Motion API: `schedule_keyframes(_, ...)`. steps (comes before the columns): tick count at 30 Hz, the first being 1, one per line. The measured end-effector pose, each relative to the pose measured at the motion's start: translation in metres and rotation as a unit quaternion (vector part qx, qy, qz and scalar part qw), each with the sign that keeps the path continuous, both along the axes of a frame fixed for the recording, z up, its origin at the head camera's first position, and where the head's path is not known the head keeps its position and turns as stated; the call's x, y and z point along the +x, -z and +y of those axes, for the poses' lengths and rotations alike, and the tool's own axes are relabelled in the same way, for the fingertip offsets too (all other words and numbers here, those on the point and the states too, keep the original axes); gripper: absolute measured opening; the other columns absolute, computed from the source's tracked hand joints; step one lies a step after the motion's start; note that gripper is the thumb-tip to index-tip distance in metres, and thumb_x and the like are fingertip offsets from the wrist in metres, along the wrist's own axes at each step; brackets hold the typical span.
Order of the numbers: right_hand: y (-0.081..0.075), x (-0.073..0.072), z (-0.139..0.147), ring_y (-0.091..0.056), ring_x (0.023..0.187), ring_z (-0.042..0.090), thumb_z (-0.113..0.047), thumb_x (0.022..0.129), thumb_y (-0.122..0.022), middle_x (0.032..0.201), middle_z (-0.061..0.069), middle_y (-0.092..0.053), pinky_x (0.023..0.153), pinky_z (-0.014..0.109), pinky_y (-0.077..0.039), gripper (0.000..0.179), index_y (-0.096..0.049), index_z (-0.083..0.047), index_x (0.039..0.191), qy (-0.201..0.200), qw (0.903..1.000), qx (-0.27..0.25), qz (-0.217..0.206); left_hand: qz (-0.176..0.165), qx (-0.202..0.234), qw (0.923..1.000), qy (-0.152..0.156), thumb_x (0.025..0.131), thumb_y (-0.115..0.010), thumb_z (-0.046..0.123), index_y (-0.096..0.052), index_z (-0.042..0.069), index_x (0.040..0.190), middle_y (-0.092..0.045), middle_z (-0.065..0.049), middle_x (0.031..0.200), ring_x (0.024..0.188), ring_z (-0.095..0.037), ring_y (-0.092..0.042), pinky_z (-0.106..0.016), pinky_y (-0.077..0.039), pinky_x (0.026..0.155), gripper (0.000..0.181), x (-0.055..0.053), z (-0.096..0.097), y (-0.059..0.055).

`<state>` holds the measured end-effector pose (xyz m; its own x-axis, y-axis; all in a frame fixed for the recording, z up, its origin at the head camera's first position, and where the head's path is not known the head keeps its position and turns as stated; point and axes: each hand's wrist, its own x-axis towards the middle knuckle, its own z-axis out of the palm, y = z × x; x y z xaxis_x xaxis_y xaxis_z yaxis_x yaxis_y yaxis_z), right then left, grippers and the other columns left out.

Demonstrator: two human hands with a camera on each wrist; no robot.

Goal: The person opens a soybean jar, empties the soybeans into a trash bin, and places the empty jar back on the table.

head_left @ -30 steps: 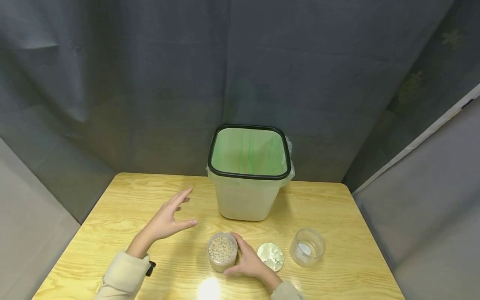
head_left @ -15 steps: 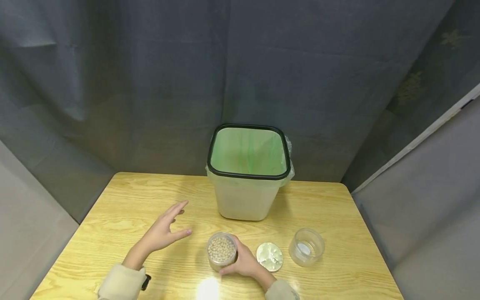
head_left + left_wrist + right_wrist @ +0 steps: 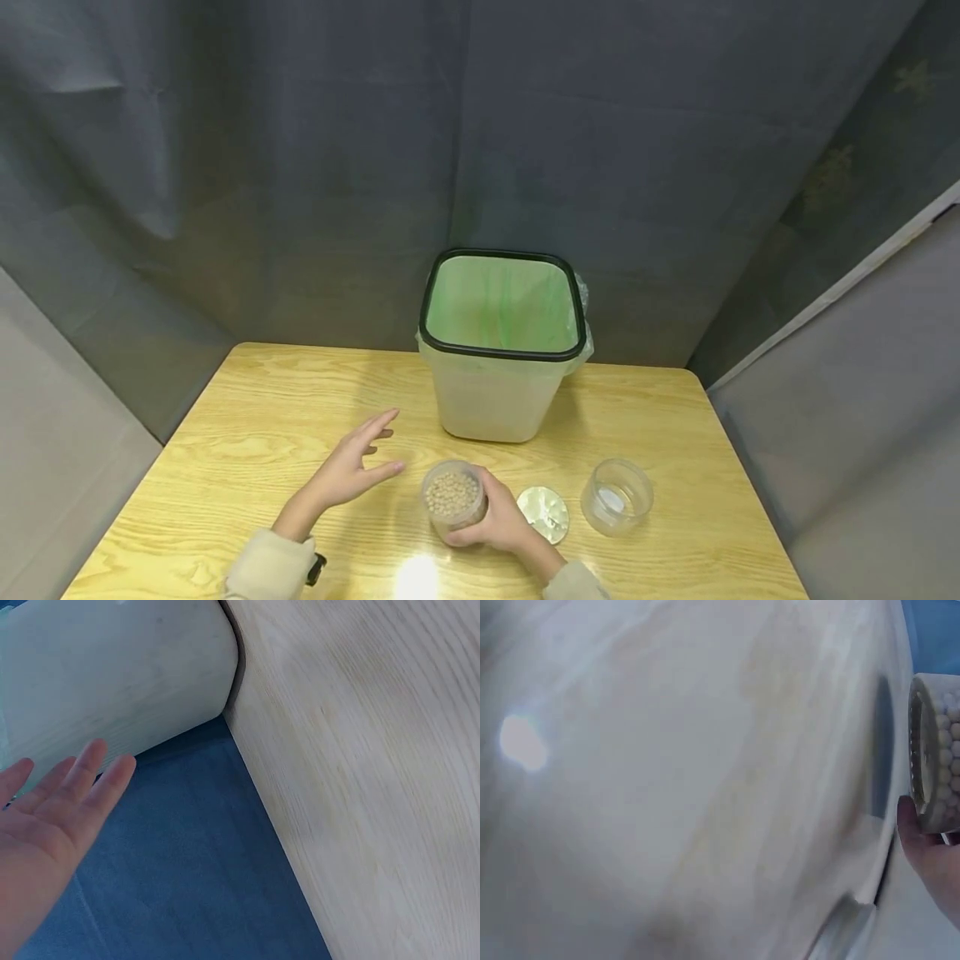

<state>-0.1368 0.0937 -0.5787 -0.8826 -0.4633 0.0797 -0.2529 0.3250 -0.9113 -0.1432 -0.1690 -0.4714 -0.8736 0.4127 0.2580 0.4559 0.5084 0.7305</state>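
In the head view my right hand (image 3: 501, 518) grips a clear round jar (image 3: 451, 493) from its right side, thumb in front and fingers behind. Small pale balls fill much of the jar, and no lid covers its top. The right wrist view catches the jar's base (image 3: 922, 754) at the right edge, apart from the table surface, with a fingertip against it. To the left of the jar, my left hand (image 3: 341, 477) hovers over the table, fingers extended, thumb apart, holding nothing. Those same spread fingers show in the left wrist view, where the left palm (image 3: 34, 840) is visible.
Behind the hands stands a whitish bin (image 3: 487, 400) with a black rim and green liner. A shiny round disc (image 3: 543, 515) lies right of my right hand. Farther right is a clear plastic container (image 3: 617, 500). Dark cloth (image 3: 337, 167) hangs beyond the wooden table (image 3: 255, 417).
My right hand has lifted the jar slightly off the table and tightened around it. The left hand has come down a little toward the near edge, still spread.
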Motion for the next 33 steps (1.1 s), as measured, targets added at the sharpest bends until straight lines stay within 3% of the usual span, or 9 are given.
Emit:
schedule_keyframes(6, -0.014, -0.002, 0.014, -0.052, 0.107, 0.021, -0.033, 0.055, -0.086, 0.120, 0.002, -0.053, 0.092, 0.044, -0.040, 0.093, -0.038, -0.016, 0.132, 0.008, 0.9996, 0.000, 0.026, -0.022, 0.023, 0.9995, 0.009, 0.084, -0.066, 0.020, -0.030, 0.002, 0.140, -0.036, -0.020, 0.139, 0.113, -0.038, -0.048, -0.053, -0.044, 0.085, 0.069, 0.000, 0.002, 0.002)
schedule_keyframes(12, -0.038, -0.003, 0.026, -0.053, 0.104, 0.025, -0.029, 0.054, -0.087, 0.118, 0.007, -0.053, 0.087, 0.044, -0.042, 0.090, -0.038, -0.008, 0.128, 0.012, 0.9988, 0.012, 0.046, -0.039, 0.042, 0.9980, 0.028, 0.086, -0.064, 0.022, -0.029, 0.004, 0.141, -0.038, -0.022, 0.137, 0.113, -0.040, -0.047, -0.054, -0.043, 0.085, 0.068, -0.003, 0.005, 0.005)
schedule_keyframes(21, -0.058, -0.009, 0.038, -0.053, 0.103, 0.026, -0.027, 0.047, -0.087, 0.117, 0.008, -0.052, 0.084, 0.048, -0.044, 0.096, -0.040, -0.008, 0.128, 0.041, 0.9901, 0.065, 0.118, -0.053, 0.054, 0.9959, 0.049, 0.087, -0.062, 0.023, -0.026, 0.004, 0.142, -0.041, -0.023, 0.133, 0.112, -0.038, -0.049, -0.055, -0.044, 0.084, 0.069, -0.004, 0.020, 0.009)
schedule_keyframes(28, -0.071, -0.013, 0.041, -0.055, 0.096, 0.020, -0.038, 0.042, -0.086, 0.109, 0.004, -0.055, 0.080, 0.043, -0.048, 0.094, -0.048, -0.007, 0.121, 0.052, 0.9675, 0.129, 0.211, -0.056, 0.059, 0.9937, 0.077, 0.082, -0.069, 0.022, -0.027, 0.006, 0.142, -0.041, -0.020, 0.135, 0.113, -0.033, -0.049, -0.050, -0.045, 0.084, 0.076, -0.005, 0.040, 0.013)
schedule_keyframes(33, -0.077, -0.014, 0.042, -0.056, 0.092, 0.017, -0.038, 0.042, -0.086, 0.107, 0.002, -0.055, 0.077, 0.039, -0.050, 0.094, -0.047, -0.006, 0.121, 0.041, 0.9590, 0.145, 0.240, -0.050, 0.061, 0.9929, 0.090, 0.077, -0.073, 0.026, -0.028, 0.008, 0.143, -0.037, -0.017, 0.139, 0.115, -0.031, -0.048, -0.044, -0.046, 0.084, 0.082, -0.007, 0.053, 0.013)
